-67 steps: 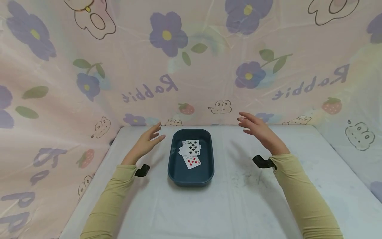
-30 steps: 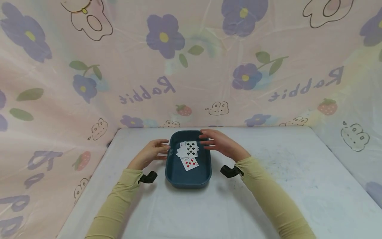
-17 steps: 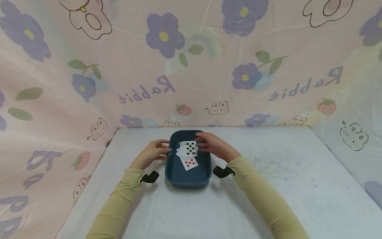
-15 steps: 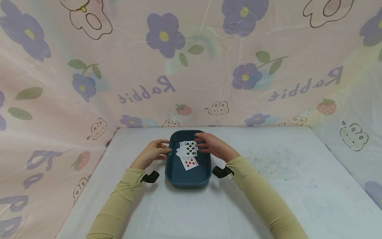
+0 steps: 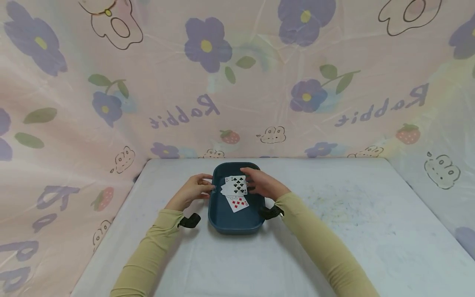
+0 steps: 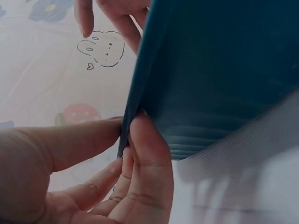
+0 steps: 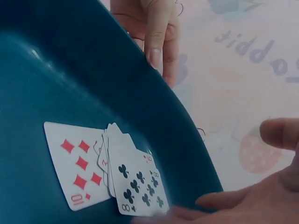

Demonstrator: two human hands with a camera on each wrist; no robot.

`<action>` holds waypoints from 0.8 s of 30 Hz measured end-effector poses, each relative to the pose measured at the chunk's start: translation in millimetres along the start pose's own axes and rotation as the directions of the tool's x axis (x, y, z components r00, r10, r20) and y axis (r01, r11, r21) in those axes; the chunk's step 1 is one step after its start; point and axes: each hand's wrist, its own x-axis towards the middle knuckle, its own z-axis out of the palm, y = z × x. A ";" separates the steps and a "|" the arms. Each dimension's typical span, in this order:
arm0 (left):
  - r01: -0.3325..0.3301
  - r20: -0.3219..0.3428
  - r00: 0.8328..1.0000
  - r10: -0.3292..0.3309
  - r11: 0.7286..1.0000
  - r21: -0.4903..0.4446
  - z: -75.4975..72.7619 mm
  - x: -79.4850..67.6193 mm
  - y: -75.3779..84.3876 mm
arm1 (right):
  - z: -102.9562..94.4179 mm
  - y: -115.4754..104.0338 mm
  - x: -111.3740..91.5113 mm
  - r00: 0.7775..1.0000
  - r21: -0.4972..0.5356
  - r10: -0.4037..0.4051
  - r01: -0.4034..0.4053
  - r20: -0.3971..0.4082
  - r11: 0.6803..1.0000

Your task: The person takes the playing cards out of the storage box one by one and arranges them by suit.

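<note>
A dark teal rectangular tray (image 5: 236, 225) stands on the table, with a small fanned pile of playing cards inside. On top lies the eight of clubs (image 5: 237, 186); the ten of diamonds (image 7: 79, 165) sticks out on the near side. My left hand (image 5: 188, 193) pinches the tray's left rim, thumb on the inner side and fingers outside, as the left wrist view shows. Reaching in over the right rim, my right hand (image 5: 262, 183) has its fingers spread; blurred fingertips (image 7: 173, 215) come right to the eight of clubs' edge.
A white cloth covers the table (image 5: 334, 247), faintly smudged on the right. A pink patterned curtain (image 5: 259, 82) hangs behind the table and at both sides. Each wrist carries a black mount (image 5: 190, 220).
Both hands have come in from beside the tray. The left has taken hold of the rim; the right has moved left over the tray to the cards' edge. Cards and tray lie as before.
</note>
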 end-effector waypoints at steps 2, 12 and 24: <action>0.004 -0.002 1.000 -0.004 1.000 0.001 1.0 0.0 0.9 | 0.3 0.3 0.7 1.000 0.019 0.018 -0.018 -0.011 1.000; 0.012 -0.012 1.000 -0.012 1.000 0.007 2.6 2.6 1.9 | 4.6 2.8 6.7 0.995 0.195 0.066 -0.052 -0.068 0.979; 0.021 -0.004 1.000 -0.021 1.000 -0.007 0.9 1.3 1.7 | 10.6 6.9 13.0 0.984 0.277 0.099 -0.055 -0.149 0.959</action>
